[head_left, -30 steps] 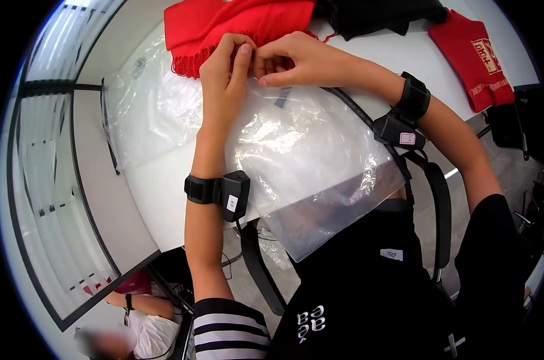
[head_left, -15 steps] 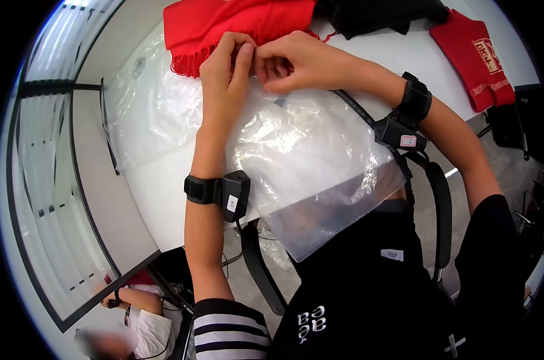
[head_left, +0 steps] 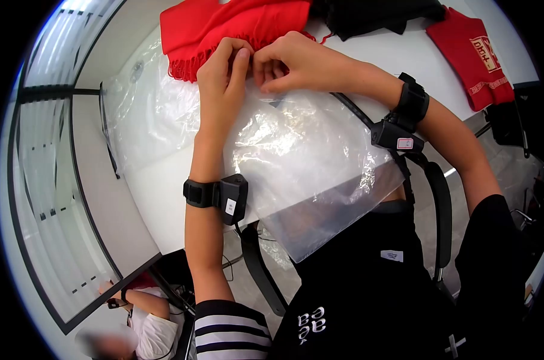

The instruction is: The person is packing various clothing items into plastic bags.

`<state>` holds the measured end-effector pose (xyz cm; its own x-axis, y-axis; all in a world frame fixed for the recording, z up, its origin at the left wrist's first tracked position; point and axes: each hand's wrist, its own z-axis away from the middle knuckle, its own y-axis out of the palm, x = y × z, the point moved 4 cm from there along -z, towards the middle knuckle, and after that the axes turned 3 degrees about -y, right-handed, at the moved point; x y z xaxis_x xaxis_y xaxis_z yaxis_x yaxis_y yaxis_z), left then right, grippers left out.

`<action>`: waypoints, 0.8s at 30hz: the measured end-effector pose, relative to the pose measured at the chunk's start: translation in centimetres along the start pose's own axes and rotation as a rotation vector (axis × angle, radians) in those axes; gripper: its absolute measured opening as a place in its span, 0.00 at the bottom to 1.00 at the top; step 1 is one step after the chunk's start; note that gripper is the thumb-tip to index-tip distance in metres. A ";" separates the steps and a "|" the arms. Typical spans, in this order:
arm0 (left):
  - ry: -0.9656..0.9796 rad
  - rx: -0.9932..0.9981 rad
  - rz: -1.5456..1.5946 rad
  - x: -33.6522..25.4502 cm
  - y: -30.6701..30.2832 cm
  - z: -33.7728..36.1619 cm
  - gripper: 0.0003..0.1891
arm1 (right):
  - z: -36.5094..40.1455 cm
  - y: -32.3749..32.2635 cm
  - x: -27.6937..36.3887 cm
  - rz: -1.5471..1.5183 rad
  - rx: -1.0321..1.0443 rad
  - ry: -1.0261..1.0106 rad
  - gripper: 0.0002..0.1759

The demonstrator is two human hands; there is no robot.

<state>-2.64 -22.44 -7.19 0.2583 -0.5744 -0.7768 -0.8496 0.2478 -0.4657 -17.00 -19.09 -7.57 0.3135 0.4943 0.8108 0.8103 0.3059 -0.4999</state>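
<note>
A clear plastic bag (head_left: 308,144) spreads from the table over its edge, its near corner hanging by my lap. My left hand (head_left: 224,75) is closed in a pinch at the bag's far edge. Close beside it, my right hand (head_left: 290,63) has its fingers curled and pinched at the same edge; the exact grip of the fingertips is partly hidden. Just beyond both hands lies a folded red scarf (head_left: 218,27) with a fringe of twisted tassels.
More clear plastic (head_left: 155,114) lies on the white table (head_left: 149,195) at left. Black cloth (head_left: 380,15) sits at the back, and a red scarf with gold lettering (head_left: 464,60) lies at right. A partition (head_left: 104,174) borders the left; another person (head_left: 149,312) is beyond it.
Both hands stay close together at the bag's edge, with only small finger movements. The whole view has shifted slightly.
</note>
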 end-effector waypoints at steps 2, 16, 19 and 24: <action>-0.005 0.008 0.014 0.2 0.1 0.2 0.05 | 0.1 0.0 -0.1 -0.001 -0.008 -0.003 0.08; 0.005 0.010 -0.030 -0.1 0.1 0.1 0.05 | 0.0 -0.1 -0.6 0.017 -0.061 0.020 0.09; 0.002 0.019 -0.033 0.0 0.1 0.1 0.05 | 0.0 0.0 -0.6 0.016 -0.050 0.035 0.09; 0.007 0.021 -0.056 -0.2 0.1 0.1 0.05 | -0.1 -0.3 -0.5 0.018 0.024 -0.005 0.08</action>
<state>-2.71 -22.23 -7.09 0.3019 -0.5931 -0.7463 -0.8242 0.2310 -0.5170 -17.30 -19.48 -7.79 0.3250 0.5043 0.8000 0.7925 0.3164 -0.5214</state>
